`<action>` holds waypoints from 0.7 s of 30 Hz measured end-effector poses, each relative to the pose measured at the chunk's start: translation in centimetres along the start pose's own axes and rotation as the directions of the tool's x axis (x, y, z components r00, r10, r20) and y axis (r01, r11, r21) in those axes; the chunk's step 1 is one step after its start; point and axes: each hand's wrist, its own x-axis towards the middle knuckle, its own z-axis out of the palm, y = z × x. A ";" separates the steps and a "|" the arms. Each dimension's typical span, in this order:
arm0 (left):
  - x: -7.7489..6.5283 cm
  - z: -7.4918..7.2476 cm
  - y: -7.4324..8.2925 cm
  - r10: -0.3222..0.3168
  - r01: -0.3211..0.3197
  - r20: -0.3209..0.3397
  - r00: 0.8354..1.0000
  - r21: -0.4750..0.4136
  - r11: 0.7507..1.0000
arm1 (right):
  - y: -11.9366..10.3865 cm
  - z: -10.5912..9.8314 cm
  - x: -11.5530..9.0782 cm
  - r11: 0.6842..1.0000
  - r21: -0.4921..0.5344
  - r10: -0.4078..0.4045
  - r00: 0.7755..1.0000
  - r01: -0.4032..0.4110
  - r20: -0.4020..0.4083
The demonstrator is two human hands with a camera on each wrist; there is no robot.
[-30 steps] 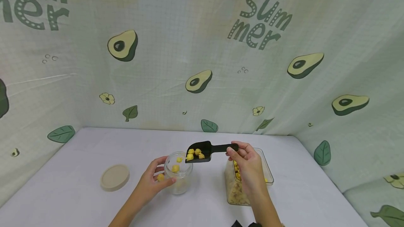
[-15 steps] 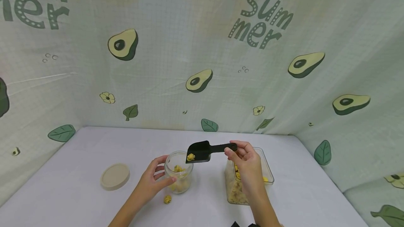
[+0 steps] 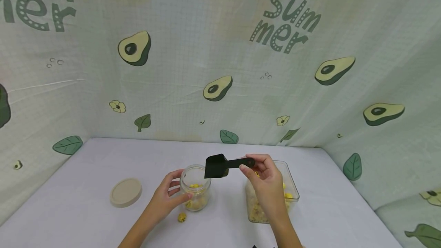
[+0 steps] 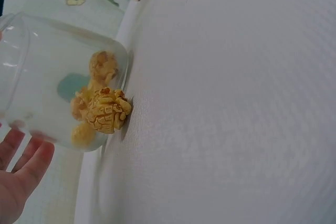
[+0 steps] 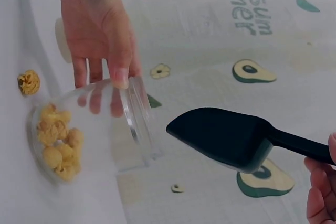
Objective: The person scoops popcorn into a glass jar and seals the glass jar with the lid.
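A clear glass jar [image 3: 204, 198] stands upright on the table, and my left hand [image 3: 168, 195] holds it round its side, fingers behind and thumb in front. Several yellow popcorn pieces [image 5: 63, 153] lie at its bottom. My right hand [image 3: 270, 186] pinches the end of a black scoop's handle. The scoop [image 3: 215, 167] is tipped over beside the jar's mouth, its tip right at the rim in the head view; no popcorn shows on it. One loose popcorn piece [image 4: 107, 109] lies on the table outside the jar, in front of my left hand.
Behind my right hand stands a clear rectangular container [image 3: 254, 211] of popcorn, partly hidden by the hand and forearm. A round beige lid [image 3: 126, 193] lies flat at the left. A printed cloth [image 3: 172, 49] hangs behind the white table [image 3: 138, 232].
Popcorn has dropped from the scoop into the jar, and one piece has fallen onto the table. The scoop has turned over and shifted slightly right. My left hand keeps its place on the jar.
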 end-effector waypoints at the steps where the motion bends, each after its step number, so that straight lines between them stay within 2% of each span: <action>1: 0.0 0.0 0.0 0.000 0.000 0.000 1.000 0.000 1.000 | 0.0 0.0 0.0 1.000 -0.003 -0.008 1.000 0.008 0.002; 9: 0.0 0.0 0.0 0.003 -0.003 0.002 1.000 0.005 1.000 | 0.0 -0.1 0.1 0.999 0.003 -0.034 0.999 0.034 -0.002; 17: 0.0 0.1 0.2 -0.019 0.019 0.001 1.000 0.015 1.000 | 0.0 -0.7 0.2 0.997 0.067 0.050 0.998 -0.048 -0.037; 21: 0.0 0.0 0.3 -0.018 0.018 0.002 1.000 0.013 1.000 | -0.3 -1.2 0.3 0.994 0.094 0.061 0.997 -0.056 -0.057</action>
